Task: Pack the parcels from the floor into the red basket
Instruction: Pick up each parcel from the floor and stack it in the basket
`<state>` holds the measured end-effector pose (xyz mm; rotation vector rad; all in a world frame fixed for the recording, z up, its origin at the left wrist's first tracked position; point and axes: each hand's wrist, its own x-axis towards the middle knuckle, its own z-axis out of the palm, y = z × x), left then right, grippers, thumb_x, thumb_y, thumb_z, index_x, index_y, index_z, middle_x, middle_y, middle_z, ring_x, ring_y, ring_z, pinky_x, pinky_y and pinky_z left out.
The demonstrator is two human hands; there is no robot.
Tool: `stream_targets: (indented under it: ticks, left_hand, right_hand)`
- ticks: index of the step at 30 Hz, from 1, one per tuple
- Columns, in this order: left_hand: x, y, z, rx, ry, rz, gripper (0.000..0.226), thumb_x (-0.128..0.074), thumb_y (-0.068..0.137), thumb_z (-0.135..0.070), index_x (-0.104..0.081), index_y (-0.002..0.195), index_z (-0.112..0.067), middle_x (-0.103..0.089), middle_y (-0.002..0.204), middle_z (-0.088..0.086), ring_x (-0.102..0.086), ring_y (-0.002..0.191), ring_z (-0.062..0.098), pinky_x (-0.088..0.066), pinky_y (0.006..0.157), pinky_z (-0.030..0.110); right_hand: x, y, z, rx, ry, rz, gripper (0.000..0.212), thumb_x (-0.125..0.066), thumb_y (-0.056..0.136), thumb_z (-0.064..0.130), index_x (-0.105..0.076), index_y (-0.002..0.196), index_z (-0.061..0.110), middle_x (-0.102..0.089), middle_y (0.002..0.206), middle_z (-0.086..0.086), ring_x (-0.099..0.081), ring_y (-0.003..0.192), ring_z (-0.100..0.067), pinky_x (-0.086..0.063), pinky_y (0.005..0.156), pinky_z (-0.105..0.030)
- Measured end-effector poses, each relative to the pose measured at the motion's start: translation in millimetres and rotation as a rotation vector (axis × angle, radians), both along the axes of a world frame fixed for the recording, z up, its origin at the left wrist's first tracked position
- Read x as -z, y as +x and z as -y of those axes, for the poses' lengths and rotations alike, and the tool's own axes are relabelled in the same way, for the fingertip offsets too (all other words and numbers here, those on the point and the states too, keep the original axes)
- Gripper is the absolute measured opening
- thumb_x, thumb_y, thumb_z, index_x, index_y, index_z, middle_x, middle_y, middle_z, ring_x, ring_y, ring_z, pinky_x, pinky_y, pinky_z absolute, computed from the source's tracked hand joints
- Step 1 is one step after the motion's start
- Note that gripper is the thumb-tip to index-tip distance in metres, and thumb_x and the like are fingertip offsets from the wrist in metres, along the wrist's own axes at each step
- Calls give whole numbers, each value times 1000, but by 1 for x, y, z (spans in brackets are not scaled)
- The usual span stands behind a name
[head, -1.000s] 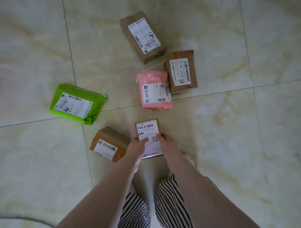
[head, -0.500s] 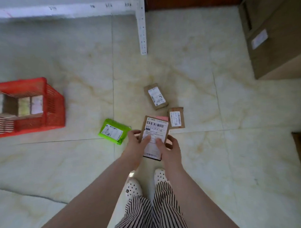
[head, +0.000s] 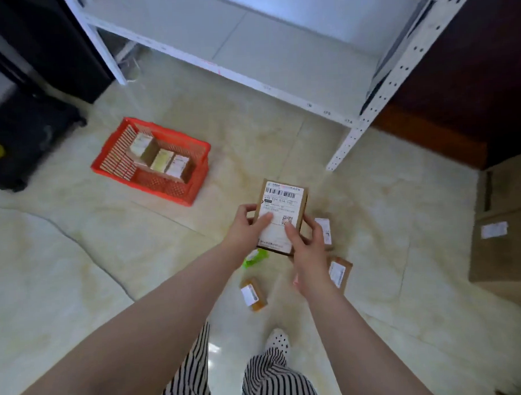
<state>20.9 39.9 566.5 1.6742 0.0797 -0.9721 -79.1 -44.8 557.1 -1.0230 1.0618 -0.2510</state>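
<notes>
Both hands pinch one parcel (head: 280, 217) in the air, label up: left hand (head: 248, 227) on its left edge, right hand (head: 307, 249) on its right, thumbs on top. The basket (head: 167, 185) sits on the floor well ahead and left. Best to carry it level and set it in the bare near part. Basket: about four parcels. Floor: four visible – one green (head: 255, 258), three brown.
</notes>
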Motion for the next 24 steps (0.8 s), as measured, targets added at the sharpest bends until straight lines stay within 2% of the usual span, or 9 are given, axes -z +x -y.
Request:
stream_targets:
  ticks: [3,6,9,12,14,18,21,24]
  left_hand:
    - [-4,48,-38,-48,-8,-20,41,-61,93,-28,-46,128,-15,-66,109,15,-64,76,19,-54,59,26]
    - [-6,109,-88,-89,-21,-22,39,-61,93,-25,-47,128,-15,-65,110,15,-63,74,17,-51,51,19]
    - [-9,173,-145,-114,36,-19,43,-64,90,-29,-49,128,-13,-65,107,12,-61,72,14,-48,52,20]
    - [-11,228,-186,-171,66,-12,43,-68,88,-26,-54,125,-9,-64,105,10,-60,72,11,-45,43,12]
    - [-14,267,-210,-194,84,3,43,-71,86,-25,-57,123,-9,-66,110,12,-60,72,11,-45,43,12]
    - [-14,319,-235,-236,96,15,46,-74,83,-28,-60,122,-10,-68,109,9,-62,75,12,-48,57,22]
    - [-14,353,-240,-268,72,-8,42,-73,83,-24,-62,121,-10,-69,109,9,-64,81,14,-51,67,27]
    - [-9,384,-235,-289,54,-32,34,-72,84,-19,-62,116,-13,-67,104,5,-64,80,11,-53,72,27]
  right_hand:
    - [-4,55,-28,-63,-12,-11,43,-72,86,22,-50,122,32,-72,110,-12,-73,86,-18,-58,68,-30]
    - [-3,120,-70,-86,28,-9,42,-69,88,21,-50,125,25,-72,104,-11,-72,78,-16,-55,61,-25]
    - [-5,185,-126,-124,75,-25,44,-68,88,26,-48,127,26,-72,95,-1,-69,75,-14,-51,64,-27]
    - [-7,240,-168,-132,129,-22,45,-69,87,30,-47,127,29,-71,94,2,-67,80,-14,-50,69,-29]
    - [-7,277,-194,-144,148,-31,46,-69,87,31,-46,127,29,-71,94,3,-67,82,-14,-50,76,-33]
    - [-8,329,-218,-169,167,-58,46,-68,88,31,-45,128,26,-70,104,0,-67,85,-13,-51,74,-31]
    - [-7,365,-220,-182,181,-67,39,-68,89,28,-49,123,22,-68,115,-2,-67,87,-12,-52,64,-25]
    - [2,397,-213,-204,175,-60,19,-67,89,24,-56,105,28,-70,105,3,-68,84,-10,-53,57,-20]
